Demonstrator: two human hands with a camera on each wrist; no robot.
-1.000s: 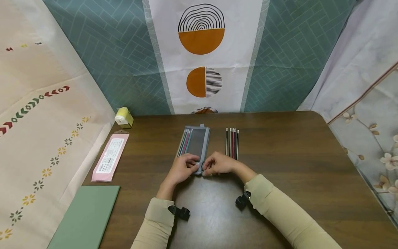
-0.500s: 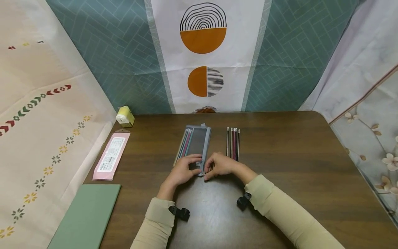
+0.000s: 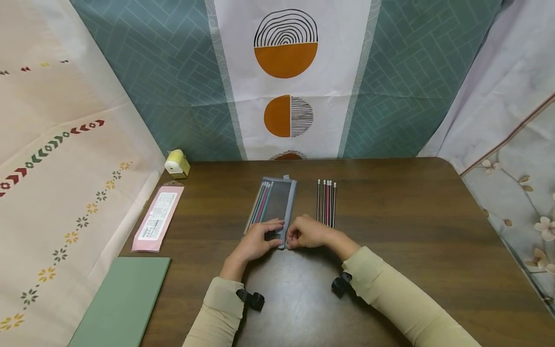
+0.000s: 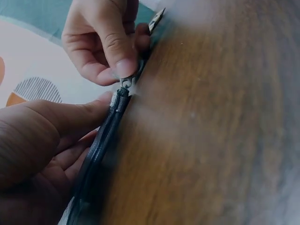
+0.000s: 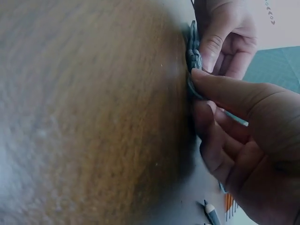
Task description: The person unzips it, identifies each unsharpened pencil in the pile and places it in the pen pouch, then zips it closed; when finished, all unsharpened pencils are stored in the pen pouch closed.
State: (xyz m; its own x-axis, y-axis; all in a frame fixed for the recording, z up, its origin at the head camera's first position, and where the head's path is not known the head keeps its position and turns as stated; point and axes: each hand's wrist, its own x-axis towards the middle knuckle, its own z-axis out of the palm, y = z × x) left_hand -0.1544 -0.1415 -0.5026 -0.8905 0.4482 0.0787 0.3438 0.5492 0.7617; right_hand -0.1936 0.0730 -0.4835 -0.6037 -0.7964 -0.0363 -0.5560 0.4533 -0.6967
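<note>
A grey see-through zip pencil pouch lies flat on the table with several coloured pencils showing along its left side. My left hand grips the pouch's near end, thumb at the zip edge and fingers across the top. Right beside it, my right hand pinches the zipper pull at the pouch's near right corner, fingers curled. In the right wrist view, thumb and fingertips hide most of the pull. Several dark pencils with pale ends lie in a row just beyond my right hand.
On the left lie a pink package with a white label and a green board. A yellow and white pencil sharpener stands at the back left corner of the brown table. Curtain cloth hangs behind the table.
Left thumb and fingers have spread wider over the pouch's near end. The right fingers have closed more tightly at its corner. The view has shifted slightly.
</note>
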